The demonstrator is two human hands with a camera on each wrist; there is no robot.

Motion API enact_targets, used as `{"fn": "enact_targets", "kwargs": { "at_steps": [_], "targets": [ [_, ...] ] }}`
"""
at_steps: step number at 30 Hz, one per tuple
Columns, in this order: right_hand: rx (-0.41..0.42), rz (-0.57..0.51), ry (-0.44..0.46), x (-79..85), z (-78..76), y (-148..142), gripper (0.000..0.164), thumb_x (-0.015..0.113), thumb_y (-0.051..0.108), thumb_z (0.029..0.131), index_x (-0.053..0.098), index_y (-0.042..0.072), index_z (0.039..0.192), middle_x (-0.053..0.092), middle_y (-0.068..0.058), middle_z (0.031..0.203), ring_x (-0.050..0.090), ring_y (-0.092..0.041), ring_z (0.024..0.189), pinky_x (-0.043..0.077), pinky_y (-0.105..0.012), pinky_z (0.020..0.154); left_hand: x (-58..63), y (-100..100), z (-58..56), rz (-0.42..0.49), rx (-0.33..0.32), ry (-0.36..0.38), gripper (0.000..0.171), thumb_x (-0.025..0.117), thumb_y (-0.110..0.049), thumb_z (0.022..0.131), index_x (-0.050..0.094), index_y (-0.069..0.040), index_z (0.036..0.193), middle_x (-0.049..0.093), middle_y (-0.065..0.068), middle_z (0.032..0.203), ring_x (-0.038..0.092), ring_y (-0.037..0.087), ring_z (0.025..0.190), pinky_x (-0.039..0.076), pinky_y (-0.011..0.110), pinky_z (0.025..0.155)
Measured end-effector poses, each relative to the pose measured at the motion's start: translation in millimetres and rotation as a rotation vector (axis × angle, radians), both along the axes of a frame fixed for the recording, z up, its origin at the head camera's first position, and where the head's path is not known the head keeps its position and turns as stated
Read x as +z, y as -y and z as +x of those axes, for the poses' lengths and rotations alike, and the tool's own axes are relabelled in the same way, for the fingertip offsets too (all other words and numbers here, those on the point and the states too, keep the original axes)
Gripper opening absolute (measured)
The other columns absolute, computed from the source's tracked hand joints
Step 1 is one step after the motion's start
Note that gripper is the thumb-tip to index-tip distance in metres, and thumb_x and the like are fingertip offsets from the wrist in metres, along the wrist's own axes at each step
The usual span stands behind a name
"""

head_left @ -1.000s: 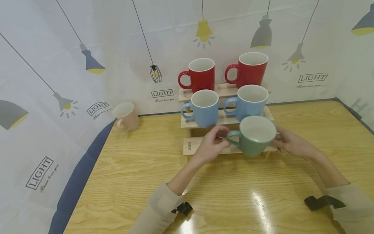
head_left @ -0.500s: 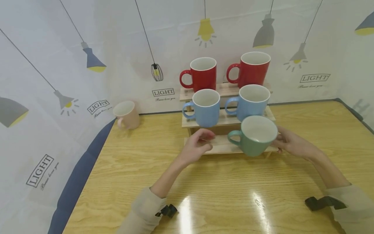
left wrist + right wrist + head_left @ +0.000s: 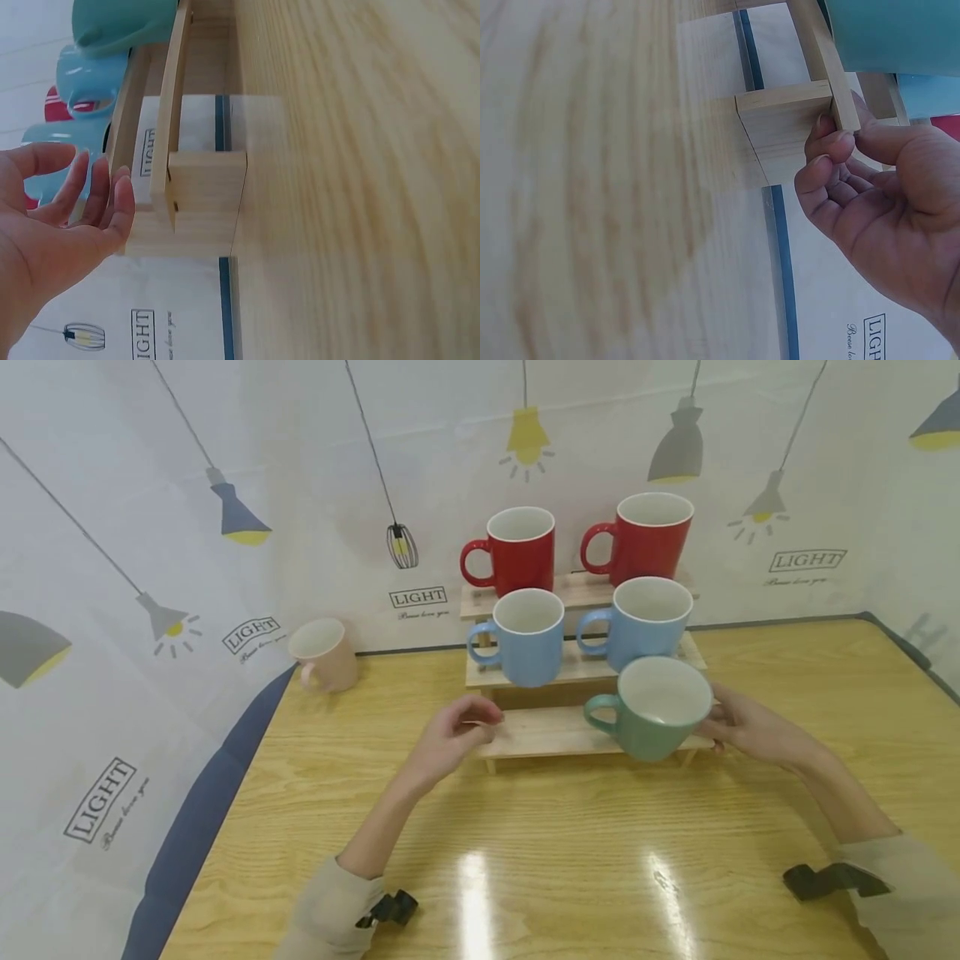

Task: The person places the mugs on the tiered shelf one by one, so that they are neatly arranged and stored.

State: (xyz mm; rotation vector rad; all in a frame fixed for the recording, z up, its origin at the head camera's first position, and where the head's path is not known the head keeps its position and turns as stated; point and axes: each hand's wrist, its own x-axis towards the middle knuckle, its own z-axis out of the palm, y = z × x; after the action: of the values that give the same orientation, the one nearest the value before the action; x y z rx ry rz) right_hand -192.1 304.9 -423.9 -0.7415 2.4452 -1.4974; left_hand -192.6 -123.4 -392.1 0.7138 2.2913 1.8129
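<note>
A three-step wooden rack (image 3: 547, 732) bears mugs on each step. On its lowest step, at the right, stands a green mug (image 3: 651, 727) with its handle to the left. My right hand (image 3: 753, 727) is at that step's right end; in the right wrist view the thumb and index finger (image 3: 832, 146) pinch the board's edge. My left hand (image 3: 450, 739) is by the step's left end, fingers loosely bent and holding nothing. Two light blue mugs (image 3: 531, 643) stand on the middle step, two red mugs (image 3: 522, 556) on the top one, handles left.
A pale pink mug (image 3: 333, 664) stands apart on the wooden table (image 3: 570, 860), at the back left. Behind the rack hangs a white cloth (image 3: 315, 468) printed with lamps, and its dark border runs along the table's back and left edges.
My left hand has moved left, away from the green mug's handle to the left end of the lowest step. The right hand and the mugs have stayed in place.
</note>
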Motion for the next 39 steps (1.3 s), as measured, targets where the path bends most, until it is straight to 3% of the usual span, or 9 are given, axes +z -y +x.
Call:
{"fn": "enact_targets", "kwargs": {
  "at_steps": [14, 16, 21, 23, 31, 39],
  "targets": [
    [-0.011, 0.013, 0.001, 1.5, 0.9, 0, 0.05, 0.05, 0.0, 0.103, 0.031, -0.007, 0.149, 0.053, 0.017, 0.129, 0.063, -0.01, 0.097, 0.053, -0.033, 0.057, 13.8, 58, 0.3, 0.021, 0.155, 0.017, 0.02, 0.056, 0.001, 0.097, 0.061, 0.009, 0.115, 0.064, 0.02, 0.112, 0.061, 0.024, 0.103, 0.051, 0.028, 0.089],
    [-0.014, 0.015, -0.004, 1.8, 1.1, 0, 0.051, 0.05, 0.0, 0.103, 0.03, -0.007, 0.15, 0.055, 0.008, 0.132, 0.064, -0.011, 0.095, 0.053, -0.033, 0.057, 14.0, 66, -2.4, 0.032, 0.193, 0.021, 0.02, 0.055, 0.002, 0.096, 0.061, 0.009, 0.114, 0.064, 0.02, 0.11, 0.062, 0.023, 0.101, 0.051, 0.027, 0.087],
    [-0.017, 0.022, 0.008, 4.1, 2.2, 1, 0.052, 0.05, -0.001, 0.103, 0.028, -0.008, 0.15, 0.05, -0.03, 0.137, 0.063, -0.009, 0.096, 0.053, -0.033, 0.057, 9.6, 87, -11.1, 0.059, 0.294, 0.023, 0.02, 0.053, 0.007, 0.094, 0.06, 0.013, 0.112, 0.064, 0.019, 0.106, 0.062, 0.016, 0.096, 0.051, 0.025, 0.084],
    [-0.013, 0.021, 0.014, 4.9, 2.6, 2, 0.053, 0.05, -0.001, 0.103, 0.028, -0.009, 0.15, 0.048, -0.035, 0.137, 0.063, -0.009, 0.095, 0.053, -0.033, 0.057, 6.9, 94, -14.0, 0.062, 0.332, 0.023, 0.021, 0.052, 0.008, 0.094, 0.059, 0.014, 0.112, 0.064, 0.017, 0.105, 0.062, 0.013, 0.094, 0.051, 0.024, 0.083],
    [-0.013, 0.018, 0.006, 3.4, 2.6, 1, 0.053, 0.05, -0.001, 0.102, 0.028, -0.011, 0.149, 0.049, -0.037, 0.136, 0.064, -0.009, 0.094, 0.053, -0.033, 0.056, -3.5, 120, -23.8, 0.021, 0.495, 0.054, 0.022, 0.05, 0.003, 0.098, 0.057, 0.014, 0.115, 0.064, 0.011, 0.104, 0.061, 0.008, 0.092, 0.05, 0.023, 0.083],
    [-0.013, 0.012, 0.01, 0.8, 1.4, 2, 0.05, 0.05, -0.001, 0.103, 0.03, -0.009, 0.148, 0.053, -0.035, 0.13, 0.063, -0.015, 0.082, 0.052, -0.033, 0.056, -9.9, 146, -29.6, -0.02, 0.649, 0.127, 0.024, 0.051, -0.002, 0.098, 0.057, 0.011, 0.118, 0.063, 0.001, 0.103, 0.059, 0.005, 0.092, 0.05, 0.027, 0.087]
  ]
}}
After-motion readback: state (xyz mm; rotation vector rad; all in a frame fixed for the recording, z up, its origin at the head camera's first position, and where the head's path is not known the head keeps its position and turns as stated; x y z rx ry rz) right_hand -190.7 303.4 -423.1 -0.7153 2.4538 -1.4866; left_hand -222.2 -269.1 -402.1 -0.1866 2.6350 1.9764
